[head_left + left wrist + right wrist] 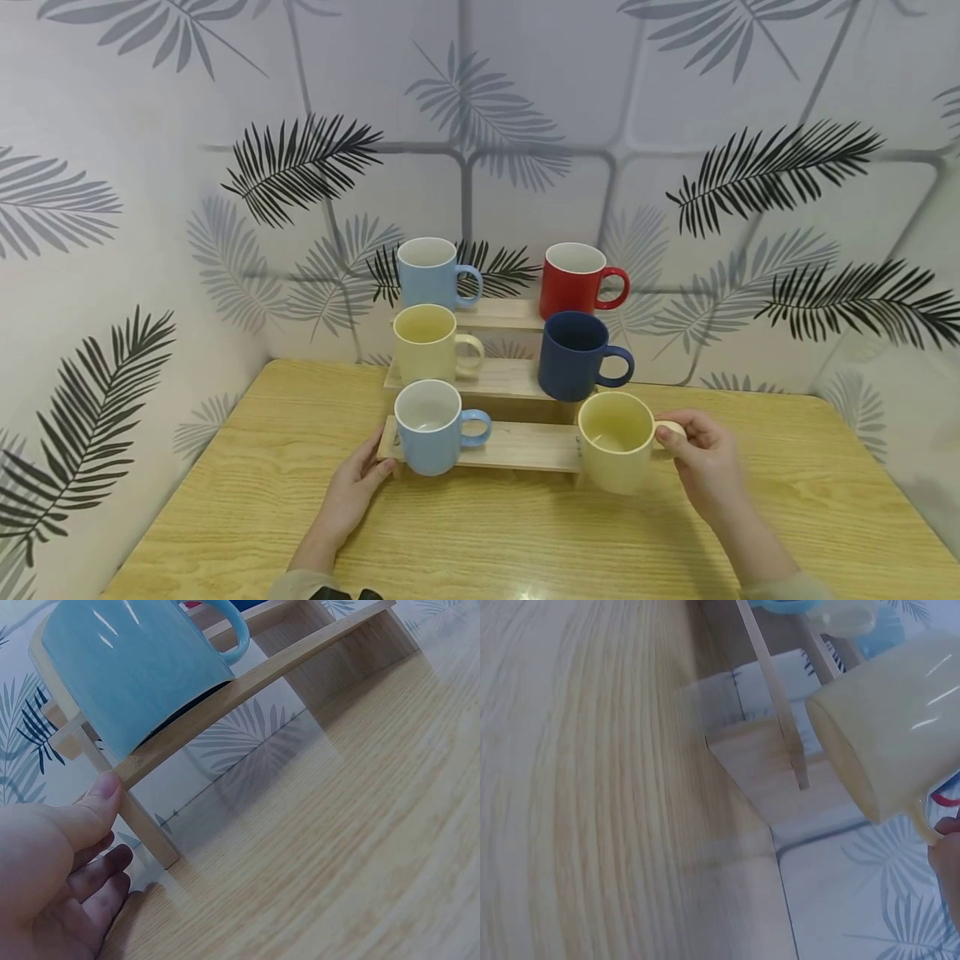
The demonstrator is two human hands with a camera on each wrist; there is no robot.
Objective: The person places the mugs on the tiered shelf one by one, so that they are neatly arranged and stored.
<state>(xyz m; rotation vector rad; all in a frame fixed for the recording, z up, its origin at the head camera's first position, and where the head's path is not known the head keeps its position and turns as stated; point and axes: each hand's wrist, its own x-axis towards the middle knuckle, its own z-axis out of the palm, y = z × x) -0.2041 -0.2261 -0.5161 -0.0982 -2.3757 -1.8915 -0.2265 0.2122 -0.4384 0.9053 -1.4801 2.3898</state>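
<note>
My right hand [708,467] pinches the handle of a pale yellow mug [617,446]. The mug is upright at the right end of the lowest board of a three-step wooden rack [525,446]. In the right wrist view its base [844,761] shows clear of the board, with a gap beneath. At the rack's left end my left hand [356,492] holds the lowest board, thumb at its front corner and fingers around the side. A light blue mug [429,437] stands on that board close to the left hand, its handle pointing right.
On the middle step stand another yellow mug [425,346] at left and a dark blue mug [573,358] at right. The top step carries a light blue mug [427,279] and a red mug [572,283]. A leaf-patterned wall [525,108] rises behind the wooden table [247,492].
</note>
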